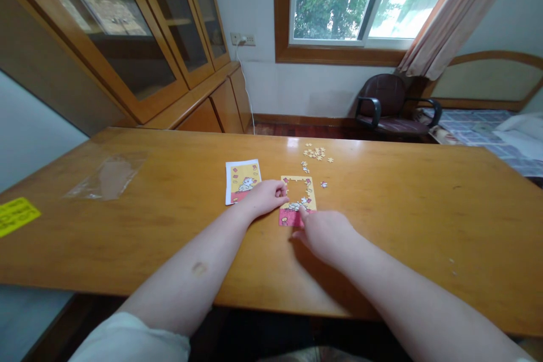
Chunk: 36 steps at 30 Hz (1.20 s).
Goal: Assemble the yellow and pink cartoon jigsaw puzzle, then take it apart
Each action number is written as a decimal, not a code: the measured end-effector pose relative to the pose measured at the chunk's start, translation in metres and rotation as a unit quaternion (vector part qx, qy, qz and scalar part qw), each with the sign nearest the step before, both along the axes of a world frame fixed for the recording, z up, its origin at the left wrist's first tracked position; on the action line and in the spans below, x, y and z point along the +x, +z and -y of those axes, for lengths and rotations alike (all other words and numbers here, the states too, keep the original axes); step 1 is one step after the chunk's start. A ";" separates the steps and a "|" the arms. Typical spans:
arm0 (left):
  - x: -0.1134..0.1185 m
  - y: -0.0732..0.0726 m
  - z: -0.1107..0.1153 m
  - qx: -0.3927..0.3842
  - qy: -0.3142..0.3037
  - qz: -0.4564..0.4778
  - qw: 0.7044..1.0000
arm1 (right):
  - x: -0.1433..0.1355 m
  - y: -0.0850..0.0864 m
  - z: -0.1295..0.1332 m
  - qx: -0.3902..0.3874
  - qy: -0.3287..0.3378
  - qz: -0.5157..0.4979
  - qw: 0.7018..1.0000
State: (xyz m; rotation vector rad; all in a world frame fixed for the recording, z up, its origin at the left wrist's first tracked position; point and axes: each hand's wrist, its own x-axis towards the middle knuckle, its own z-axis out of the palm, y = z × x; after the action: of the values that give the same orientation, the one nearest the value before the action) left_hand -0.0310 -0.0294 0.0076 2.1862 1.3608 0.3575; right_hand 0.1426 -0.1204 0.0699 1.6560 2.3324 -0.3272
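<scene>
A partly assembled jigsaw puzzle (314,189) lies on the desk, with a yellow border, a pink lower part and an opening in its middle. My left hand (268,197) rests at its left edge, fingers curled; whatever they may hold is hidden. With the index finger stretched out, my right hand (328,235) touches the white figure in the puzzle's lower half, its thumb held apart. To the left, partly behind my left hand, lies a white-bordered picture card (244,176). One loose puzzle piece (324,184) is just right of the puzzle.
Several loose pieces (316,153) are scattered behind the puzzle, near the far edge of the wooden desk (403,209). A clear plastic bag (112,175) and a yellow label (17,216) lie at left. Beyond the desk stand a glass-door cabinet (169,85) and an armchair (384,104).
</scene>
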 end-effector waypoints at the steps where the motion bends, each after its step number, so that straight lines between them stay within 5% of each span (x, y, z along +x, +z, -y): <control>1: 0.000 0.000 0.000 -0.001 0.000 0.000 1.000 | -0.002 -0.001 0.005 -0.010 -0.005 0.006 1.000; 12: 0.000 0.001 0.000 0.001 -0.002 -0.006 1.000 | -0.006 -0.011 0.005 -0.061 -0.039 0.004 0.997; 36: 0.001 0.004 0.002 -0.001 0.002 -0.002 1.000 | -0.004 -0.020 -0.005 -0.025 -0.043 -0.005 0.999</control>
State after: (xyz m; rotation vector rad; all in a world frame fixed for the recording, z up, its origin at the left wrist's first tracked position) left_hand -0.0304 -0.0317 0.0117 2.1854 1.3670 0.3525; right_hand 0.1382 -0.1149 0.0502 1.7381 2.2459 -0.4072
